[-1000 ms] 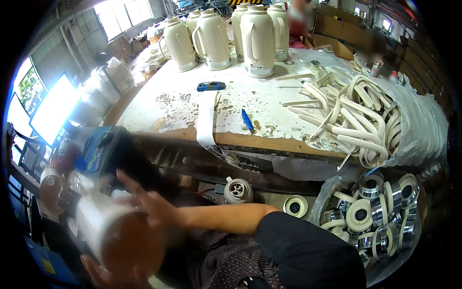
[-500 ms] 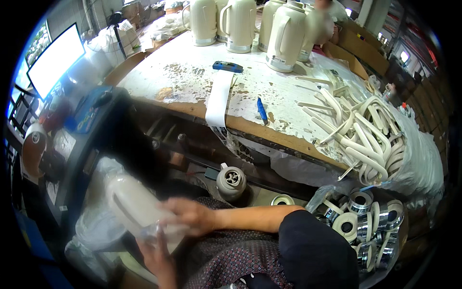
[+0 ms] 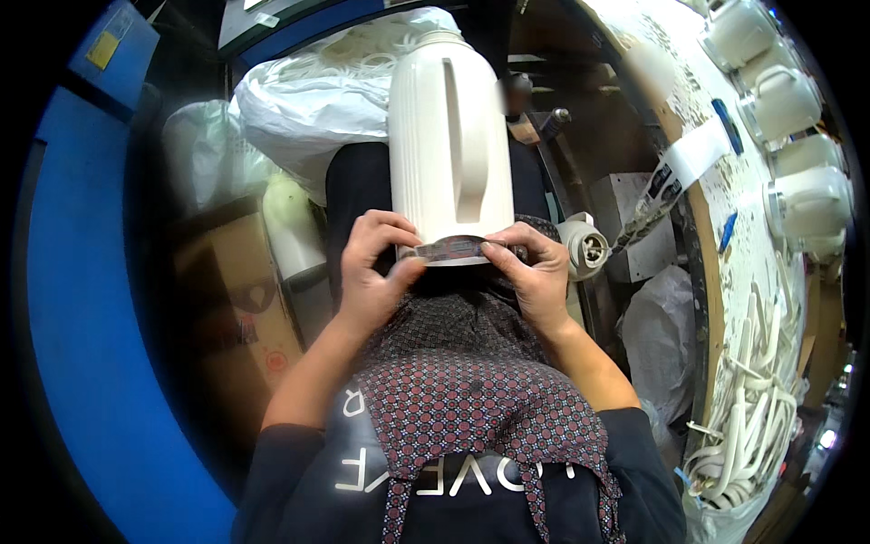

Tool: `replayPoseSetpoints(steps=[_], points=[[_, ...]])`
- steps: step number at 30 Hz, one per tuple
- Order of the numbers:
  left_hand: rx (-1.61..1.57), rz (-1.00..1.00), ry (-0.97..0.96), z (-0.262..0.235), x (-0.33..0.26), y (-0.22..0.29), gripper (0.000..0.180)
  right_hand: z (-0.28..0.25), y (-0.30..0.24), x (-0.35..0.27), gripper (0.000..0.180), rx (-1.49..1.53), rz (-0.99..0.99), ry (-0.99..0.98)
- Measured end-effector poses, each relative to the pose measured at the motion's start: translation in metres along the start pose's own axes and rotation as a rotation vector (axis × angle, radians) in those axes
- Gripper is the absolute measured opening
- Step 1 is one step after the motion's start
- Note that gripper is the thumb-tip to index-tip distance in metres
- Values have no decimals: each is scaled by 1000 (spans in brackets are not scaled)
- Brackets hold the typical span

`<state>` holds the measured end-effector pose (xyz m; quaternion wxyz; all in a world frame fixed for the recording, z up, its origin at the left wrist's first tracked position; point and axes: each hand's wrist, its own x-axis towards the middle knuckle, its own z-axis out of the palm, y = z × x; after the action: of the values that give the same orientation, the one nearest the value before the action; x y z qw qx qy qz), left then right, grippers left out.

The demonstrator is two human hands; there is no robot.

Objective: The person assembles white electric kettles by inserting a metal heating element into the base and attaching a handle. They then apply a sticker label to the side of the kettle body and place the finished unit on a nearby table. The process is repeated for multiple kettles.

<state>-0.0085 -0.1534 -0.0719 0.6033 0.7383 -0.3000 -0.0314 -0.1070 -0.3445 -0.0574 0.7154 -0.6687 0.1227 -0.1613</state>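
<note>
A cream vacuum jug body with a long side handle lies across my lap, its neck pointing away from me and its base toward me. Round the base runs a shiny metallic band. My left hand pinches this band at its left end, thumb below and fingers above. At the right end my right hand is closed on it, thumb tip and fingers pressed to the band. Whether the band is loose or fixed to the jug I cannot tell.
Another cream jug body stands by a cardboard box at left. White plastic bags lie beyond it. To the right, a small cream jug top sits below the worn white table, which bears several jugs and loose handles.
My view has swung left and down. The jug has come from my left side to the middle of my lap, and both hands are now at its base band.
</note>
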Motion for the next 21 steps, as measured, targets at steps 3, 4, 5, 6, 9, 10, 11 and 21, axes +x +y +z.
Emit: replayPoseSetpoints(steps=[3,4,5,6,9,10,11,21], points=[[221,51,-22,13,0,6,17,-5,6,4,6,-87,6,11],[228,40,-14,16,1,9,16,-7,6,4,5,-82,37,9],[235,31,-9,18,2,12,15,-10,6,3,5,-78,67,7],[244,14,-2,20,4,14,14,-12,6,3,4,-73,92,3],[376,97,-51,20,7,19,15,-13,8,-2,5,-127,94,23],[387,130,-59,19,8,19,17,-12,10,-3,5,-165,44,48],[399,123,-72,19,9,18,17,-11,12,-3,5,-187,35,67],[452,122,-131,21,16,16,17,-10,9,2,6,-266,10,80]])
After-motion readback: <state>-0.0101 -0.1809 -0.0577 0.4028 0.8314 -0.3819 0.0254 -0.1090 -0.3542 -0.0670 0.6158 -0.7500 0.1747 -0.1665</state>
